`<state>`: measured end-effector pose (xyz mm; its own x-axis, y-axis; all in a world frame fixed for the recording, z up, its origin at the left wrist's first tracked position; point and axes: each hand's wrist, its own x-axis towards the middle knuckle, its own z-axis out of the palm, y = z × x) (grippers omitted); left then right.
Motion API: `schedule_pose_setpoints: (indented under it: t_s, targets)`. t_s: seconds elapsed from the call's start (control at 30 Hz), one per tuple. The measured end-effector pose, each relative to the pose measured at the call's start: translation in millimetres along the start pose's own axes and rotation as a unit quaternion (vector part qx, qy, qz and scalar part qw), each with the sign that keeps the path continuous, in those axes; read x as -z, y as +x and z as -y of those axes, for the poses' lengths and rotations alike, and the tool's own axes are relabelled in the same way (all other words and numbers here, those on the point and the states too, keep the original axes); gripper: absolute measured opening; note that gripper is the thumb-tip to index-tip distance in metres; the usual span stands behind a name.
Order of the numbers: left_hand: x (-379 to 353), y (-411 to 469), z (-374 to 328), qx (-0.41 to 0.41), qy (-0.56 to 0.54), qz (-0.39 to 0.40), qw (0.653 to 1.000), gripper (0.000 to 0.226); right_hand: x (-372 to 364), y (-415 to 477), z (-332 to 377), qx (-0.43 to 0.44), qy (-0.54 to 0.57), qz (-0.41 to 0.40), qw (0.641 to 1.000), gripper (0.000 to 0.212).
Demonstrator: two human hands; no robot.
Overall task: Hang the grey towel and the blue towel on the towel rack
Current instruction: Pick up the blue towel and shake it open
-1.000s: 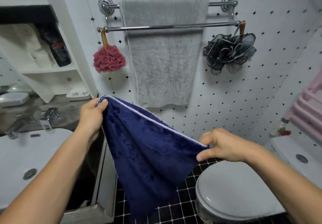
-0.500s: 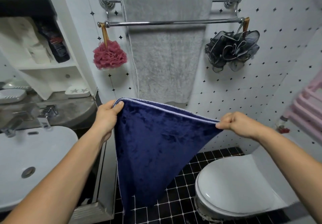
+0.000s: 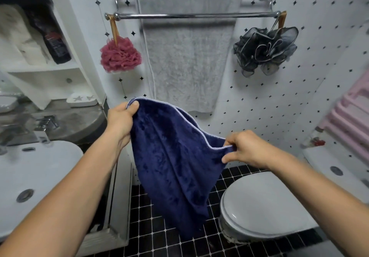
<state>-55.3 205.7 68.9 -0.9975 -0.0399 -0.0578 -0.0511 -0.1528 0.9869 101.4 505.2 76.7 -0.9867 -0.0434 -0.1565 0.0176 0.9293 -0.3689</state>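
Observation:
The grey towel [image 3: 185,56] hangs over the back bar of the chrome towel rack [image 3: 259,15] on the tiled wall, spread flat and reaching down behind the front bar. Below it I hold the dark blue towel [image 3: 175,166] by its top edge. My left hand [image 3: 121,120] pinches the upper left corner. My right hand [image 3: 247,148] grips the edge lower and to the right, so the top hem slopes down to the right. The blue towel's body droops in folds toward the floor. The front bar carries no towel.
A pink bath pouf [image 3: 119,54] hangs from the front bar's left end and a black pouf [image 3: 265,48] from its right end. A white sink [image 3: 30,176] with a faucet is at left, shelves [image 3: 44,66] above it. A closed toilet [image 3: 269,206] stands at lower right, a pink rack [image 3: 355,116] at far right.
My right hand has dropped lower and come inward along the blue towel's hem, so the top edge now slopes and sags. The view has moved closer to the wall.

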Motion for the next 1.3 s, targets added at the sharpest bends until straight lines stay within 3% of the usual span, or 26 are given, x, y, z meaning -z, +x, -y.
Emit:
schedule_pose_setpoints:
  t_s: [0.07,0.17,0.23,0.27,0.3,0.37,0.43,0.5,0.53,0.6,0.67,0.73,0.77,0.8,0.83,0.87,0.93,0.97,1.0,1.03,1.07,1.1,1.13,1.17,1.23,1.3]
  targets:
    - [4.7,3.2,-3.6,-0.010,-0.005,0.006,1.000,0.025,12.8,7.1,-9.8,-0.047,-0.057,-0.043,0.996,0.015]
    - [18.3,5.8,-0.6,-0.034,0.004,0.018,0.999,0.023,48.4,13.9,-36.1,-0.113,0.103,-0.275,0.949,0.019]
    - [22.3,4.3,6.3,-0.049,0.023,0.037,0.998,0.021,54.3,16.1,-39.5,-0.091,0.183,-0.360,0.910,0.016]
    - [23.4,3.3,8.7,-0.050,0.033,0.038,0.997,0.021,50.6,19.0,-36.7,-0.077,0.207,-0.332,0.917,0.015]
    - [24.3,2.4,10.7,-0.049,0.041,0.031,0.997,0.021,43.3,21.5,-31.9,-0.063,0.221,-0.254,0.939,0.015]
    - [27.2,3.7,13.1,-0.050,0.053,0.005,0.997,0.022,26.7,19.3,-20.0,-0.051,0.206,0.011,0.977,0.014]
    - [29.0,4.5,13.2,-0.045,0.065,-0.012,0.997,0.024,13.1,14.5,-15.2,-0.054,0.184,0.210,0.959,0.011]
    - [27.1,2.9,7.1,-0.036,0.033,-0.021,0.999,0.025,2.7,14.4,-11.4,-0.062,0.192,0.253,0.946,0.012]
    - [23.7,-0.2,1.8,-0.034,-0.002,-0.024,0.999,0.026,0.3,17.1,-8.7,-0.070,0.203,0.225,0.951,0.013]
    - [14.4,-11.6,-10.0,-0.027,-0.102,-0.001,0.994,0.030,4.8,27.8,-6.9,-0.105,0.259,0.053,0.959,0.017]
    - [2.9,-30.1,-4.3,-0.003,-0.134,0.088,0.987,0.030,23.9,40.3,-9.9,-0.146,0.382,-0.173,0.896,0.021]
    - [-6.1,-57.2,24.4,0.034,0.074,0.227,0.971,0.026,48.3,48.6,-12.8,-0.127,0.474,-0.313,0.813,0.017]
    - [-7.4,-69.0,42.0,0.051,0.201,0.289,0.935,0.024,56.4,51.2,-13.6,-0.105,0.485,-0.346,0.796,0.012]
    - [-7.3,-73.9,54.6,0.063,0.267,0.298,0.914,0.022,60.4,52.8,-13.0,-0.082,0.482,-0.362,0.794,0.010]
    - [-6.1,-70.4,56.0,0.078,0.273,0.255,0.924,0.020,60.1,52.0,-10.7,-0.064,0.471,-0.368,0.800,0.012]
    - [-3.9,-59.7,48.5,0.081,0.223,0.172,0.956,0.020,56.1,49.7,-8.4,-0.054,0.463,-0.361,0.808,0.013]
    - [4.9,-26.7,15.7,0.053,0.067,-0.011,0.996,0.022,41.7,39.8,-6.9,-0.067,0.451,-0.272,0.847,0.007]
    - [10.2,-10.1,-3.8,0.033,0.022,-0.055,0.998,0.023,33.8,32.8,-7.7,-0.081,0.433,-0.164,0.882,0.005]
    - [13.9,2.6,-19.6,0.010,0.000,-0.076,0.997,0.024,26.4,24.4,-8.6,-0.094,0.400,-0.020,0.911,0.004]
    - [15.1,9.4,-28.1,-0.013,-0.003,-0.077,0.997,0.025,19.1,15.3,-8.1,-0.096,0.368,0.123,0.917,0.003]
    - [14.4,12.0,-30.0,-0.031,0.006,-0.068,0.997,0.025,13.5,8.3,-7.0,-0.085,0.353,0.229,0.903,0.003]
    - [11.5,8.1,-29.7,-0.035,0.009,-0.049,0.998,0.025,10.0,5.1,-7.3,-0.072,0.351,0.275,0.892,0.007]
    - [7.2,0.3,-28.1,-0.038,0.009,-0.022,0.999,0.023,9.7,7.1,-7.4,-0.067,0.359,0.262,0.893,0.010]
    - [3.7,-9.8,-25.3,-0.043,0.020,0.017,0.999,0.020,10.5,12.8,-6.7,-0.068,0.370,0.196,0.906,0.009]
    - [1.0,-31.4,-13.6,-0.012,0.100,0.197,0.975,0.011,19.5,30.0,-11.8,-0.103,0.404,-0.037,0.908,0.008]
    - [2.4,-58.7,3.5,0.080,0.230,0.434,0.867,0.005,28.3,44.7,-19.6,-0.145,0.433,-0.226,0.861,0.015]
